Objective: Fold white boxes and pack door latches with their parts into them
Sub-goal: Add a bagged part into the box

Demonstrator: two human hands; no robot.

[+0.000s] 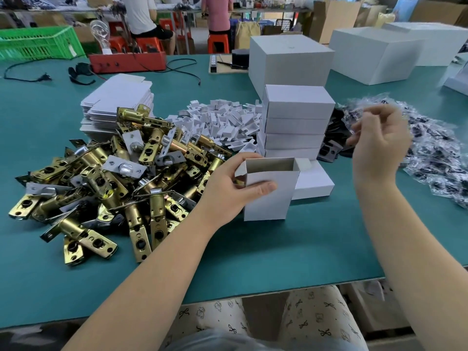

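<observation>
My left hand (228,188) grips a small white box (268,198) that stands upright on the green table (253,249), its top flaps open. To its left lies a big heap of brass door latches (114,178). My right hand (377,145) hovers blurred over a pile of clear bags with black parts (430,153), fingers curled and pinched; whether it holds a bag is unclear. A stack of closed white boxes (296,122) rises just behind the open box, with one more closed box (314,181) lying beside it.
Flat unfolded box blanks (119,102) are stacked at the back left, and a mound of small white card inserts (222,122) lies mid-table. Large white cartons (291,62) (372,57) stand behind. A red device with cables (126,62) and a green crate (38,43) sit at the far edge.
</observation>
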